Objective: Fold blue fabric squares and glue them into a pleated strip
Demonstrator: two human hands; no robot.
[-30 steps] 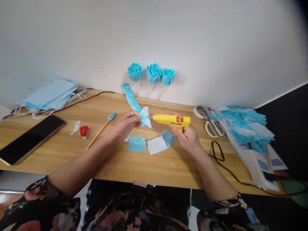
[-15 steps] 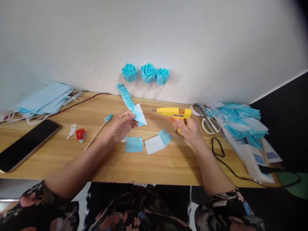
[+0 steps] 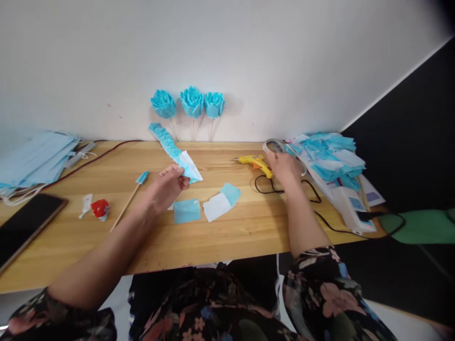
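My left hand (image 3: pixel 164 185) is closed on the near end of a pleated blue strip (image 3: pixel 170 148), pinched just above the wooden table (image 3: pixel 227 232). The strip runs up and away toward the wall. Farther right, my right hand (image 3: pixel 285 168) rests at the back end of a yellow glue gun (image 3: pixel 253 161). The gun lies on the table with its nozzle pointing left, and my fingers curl over its handle. Between my hands lie a blue folded piece (image 3: pixel 186 211) and a white and blue piece (image 3: pixel 221 202).
Three blue roses on sticks (image 3: pixel 192 102) lean on the wall. A stick with a blue tip (image 3: pixel 130 201), a red bit (image 3: pixel 99 207), a phone (image 3: pixel 21 227) and a stack of masks (image 3: pixel 31 158) lie left. A blue cut-piece pile (image 3: pixel 329 155) and black cord (image 3: pixel 284 189) lie right.
My right hand carried the glue gun away from the strip to the right and lowered it onto the table. My left hand kept hold of the strip. The view swung right.
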